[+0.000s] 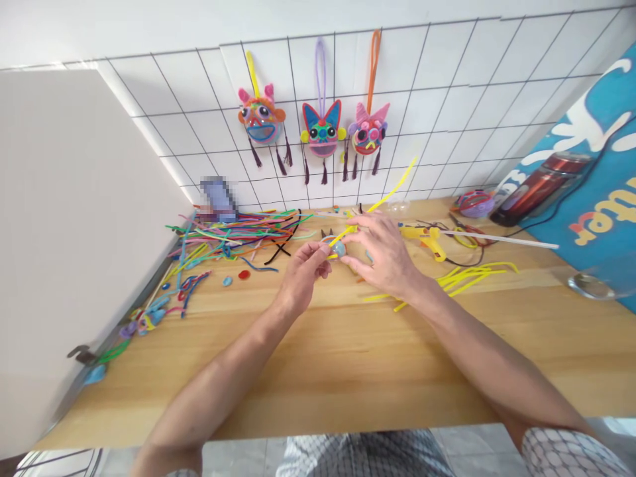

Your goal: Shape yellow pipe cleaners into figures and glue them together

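My left hand [302, 277] pinches one end of a yellow pipe cleaner [401, 182] between thumb and fingers. The long free end slants up and to the right toward the wall. Curved over the same pipe cleaner, my right hand [385, 255] has its fingertips on it, with the thumb held lower and apart. Between the hands is a small, light-blue, rounded piece [338, 249]; whether it is held or lies behind them I cannot tell. Dark tool tips [326, 233] show just beyond my left fingers, the rest of that tool being hidden.
Mixed pipe cleaners [238, 232] lie at the back left. On the right are a yellow glue gun [428, 240] with a white glue stick, yellow pipe cleaners [462, 279], scissors [470, 235] and a red thermos [541, 189]. Decorated masks [322, 132] hang on the wall.
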`<state>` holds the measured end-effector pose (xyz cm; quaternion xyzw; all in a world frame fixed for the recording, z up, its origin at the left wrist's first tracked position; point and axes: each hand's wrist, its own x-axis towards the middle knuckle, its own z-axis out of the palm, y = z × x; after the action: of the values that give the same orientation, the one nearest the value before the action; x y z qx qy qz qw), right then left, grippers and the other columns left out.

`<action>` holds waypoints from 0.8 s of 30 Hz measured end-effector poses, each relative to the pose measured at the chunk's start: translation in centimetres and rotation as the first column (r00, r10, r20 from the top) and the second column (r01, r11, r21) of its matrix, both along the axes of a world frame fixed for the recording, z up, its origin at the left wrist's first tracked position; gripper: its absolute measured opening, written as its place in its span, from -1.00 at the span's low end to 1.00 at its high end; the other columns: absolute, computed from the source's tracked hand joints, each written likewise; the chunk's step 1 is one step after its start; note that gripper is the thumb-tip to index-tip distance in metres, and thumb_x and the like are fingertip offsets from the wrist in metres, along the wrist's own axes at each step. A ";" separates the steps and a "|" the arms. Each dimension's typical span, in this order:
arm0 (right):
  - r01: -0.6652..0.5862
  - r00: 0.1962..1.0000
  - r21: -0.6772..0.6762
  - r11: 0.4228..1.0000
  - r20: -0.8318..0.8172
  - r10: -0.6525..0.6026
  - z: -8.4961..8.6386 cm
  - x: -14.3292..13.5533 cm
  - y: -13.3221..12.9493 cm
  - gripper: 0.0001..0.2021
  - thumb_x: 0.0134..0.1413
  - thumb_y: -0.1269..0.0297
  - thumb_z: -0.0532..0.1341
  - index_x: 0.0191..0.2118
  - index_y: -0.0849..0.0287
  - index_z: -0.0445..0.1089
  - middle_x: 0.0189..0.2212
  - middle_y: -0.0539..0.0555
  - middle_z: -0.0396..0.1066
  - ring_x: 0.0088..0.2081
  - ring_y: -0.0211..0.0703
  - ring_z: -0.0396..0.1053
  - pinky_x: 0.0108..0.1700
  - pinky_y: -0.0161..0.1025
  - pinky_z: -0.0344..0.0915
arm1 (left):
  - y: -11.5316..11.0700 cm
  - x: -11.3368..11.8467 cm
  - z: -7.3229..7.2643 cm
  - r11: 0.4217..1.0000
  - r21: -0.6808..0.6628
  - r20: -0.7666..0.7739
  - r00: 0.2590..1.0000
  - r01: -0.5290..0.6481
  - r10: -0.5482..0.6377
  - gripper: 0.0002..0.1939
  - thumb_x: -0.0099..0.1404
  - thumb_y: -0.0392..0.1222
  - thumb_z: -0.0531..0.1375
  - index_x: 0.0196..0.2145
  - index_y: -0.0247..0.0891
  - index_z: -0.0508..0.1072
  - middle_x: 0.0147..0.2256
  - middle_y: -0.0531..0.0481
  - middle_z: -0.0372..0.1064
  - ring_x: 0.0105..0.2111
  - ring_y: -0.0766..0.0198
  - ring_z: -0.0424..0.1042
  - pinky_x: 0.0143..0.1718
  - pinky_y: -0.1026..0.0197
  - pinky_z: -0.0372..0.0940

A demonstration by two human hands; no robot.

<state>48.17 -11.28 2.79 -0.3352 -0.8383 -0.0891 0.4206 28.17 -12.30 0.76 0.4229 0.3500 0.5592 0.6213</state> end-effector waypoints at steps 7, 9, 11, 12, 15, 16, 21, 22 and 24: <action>0.075 0.986 0.088 0.993 -0.153 -0.061 -0.4 -1.1 -1.2 -0.92 0.27 0.24 0.38 -0.15 0.02 0.53 0.14 0.23 0.52 0.19 0.25 0.44 0.23 0.27 0.31 | -0.3 0.2 -0.1 0.997 -0.069 0.111 0.993 -0.043 0.050 -0.62 0.04 -0.01 0.58 -0.34 -0.25 0.57 -0.42 0.10 0.44 -0.51 0.46 0.28 -0.49 0.36 0.17; 0.067 0.974 0.063 0.996 -0.223 -0.051 -0.5 -1.5 -1.6 -0.93 0.28 0.24 0.36 -0.15 0.04 0.53 -0.03 0.21 0.58 0.03 0.16 0.51 0.12 0.16 0.39 | -0.2 0.3 -0.2 0.995 -0.083 0.147 0.986 -0.063 0.074 -0.61 0.04 -0.01 0.59 -0.32 -0.24 0.57 -0.45 0.12 0.41 -0.53 0.47 0.25 -0.51 0.37 0.13; 0.016 0.955 -0.063 0.998 -0.293 -0.034 -0.4 -2.0 -1.9 -0.95 0.30 0.26 0.33 -0.16 0.06 0.51 -0.20 0.14 0.59 -0.13 0.04 0.53 -0.01 0.03 0.44 | -0.2 0.4 -0.3 0.994 -0.093 0.181 0.981 -0.055 0.072 -0.59 0.03 0.01 0.61 -0.31 -0.24 0.58 -0.44 0.12 0.41 -0.52 0.47 0.24 -0.50 0.37 0.12; -0.023 0.944 -0.152 0.988 -0.330 -0.028 -0.4 -2.2 -2.0 -0.95 0.30 0.26 0.32 -0.16 0.07 0.51 -0.25 0.10 0.59 -0.20 -0.02 0.52 -0.08 -0.03 0.45 | -0.2 0.4 -0.3 0.994 -0.097 0.196 0.979 -0.045 0.063 -0.57 0.01 0.01 0.62 -0.31 -0.24 0.58 -0.44 0.12 0.41 -0.52 0.48 0.24 -0.49 0.37 0.13; -0.144 0.906 -0.392 0.909 -0.422 -0.038 -0.2 -2.8 -2.1 -0.94 0.28 0.25 0.31 -0.20 0.10 0.50 -0.33 0.03 0.58 -0.31 -0.13 0.47 -0.18 -0.15 0.42 | -0.6 0.7 -0.1 0.995 -0.102 0.231 0.972 -0.007 0.030 -0.55 -0.03 0.02 0.63 -0.33 -0.25 0.57 -0.42 0.12 0.42 -0.49 0.47 0.27 -0.44 0.35 0.17; -0.175 0.896 -0.444 0.879 -0.442 -0.045 -0.1 -2.9 -2.1 -0.92 0.27 0.24 0.31 -0.23 0.10 0.49 -0.34 0.01 0.58 -0.31 -0.14 0.47 -0.17 -0.16 0.41 | -0.8 0.8 0.0 0.995 -0.097 0.235 0.972 0.006 0.017 -0.55 -0.02 0.01 0.63 -0.33 -0.25 0.57 -0.42 0.13 0.41 -0.48 0.46 0.28 -0.43 0.35 0.18; -0.272 0.854 -0.533 0.801 -0.517 -0.054 0.2 -2.7 -2.0 -0.88 0.23 0.20 0.31 -0.29 0.11 0.50 -0.37 0.00 0.56 -0.30 -0.15 0.45 -0.15 -0.17 0.38 | -1.4 1.2 0.2 0.998 -0.060 0.209 0.978 0.022 -0.009 -0.60 0.02 0.02 0.59 -0.37 -0.26 0.56 -0.45 0.13 0.39 -0.46 0.44 0.28 -0.39 0.33 0.18; -0.279 0.850 -0.534 0.798 -0.524 -0.054 0.2 -2.7 -2.0 -0.88 0.23 0.19 0.31 -0.30 0.10 0.51 -0.38 0.00 0.55 -0.30 -0.14 0.44 -0.15 -0.16 0.38 | -1.4 1.2 0.2 0.998 -0.058 0.202 0.979 0.024 -0.012 -0.60 0.02 0.02 0.59 -0.38 -0.26 0.56 -0.45 0.13 0.39 -0.45 0.44 0.28 -0.39 0.34 0.18; -0.279 0.846 -0.539 0.795 -0.530 -0.062 0.1 -2.5 -1.8 -0.88 0.22 0.19 0.32 -0.30 0.10 0.52 -0.38 0.00 0.54 -0.30 -0.14 0.43 -0.14 -0.16 0.37 | -1.4 1.2 0.2 0.998 -0.056 0.193 0.981 0.037 -0.025 -0.60 0.01 0.03 0.59 -0.40 -0.26 0.56 -0.45 0.13 0.40 -0.45 0.44 0.30 -0.39 0.34 0.19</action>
<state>45.63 -13.09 2.85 -0.4107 -0.6949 0.2991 0.5089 29.37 -13.70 0.95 0.3537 0.2984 0.5769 0.6731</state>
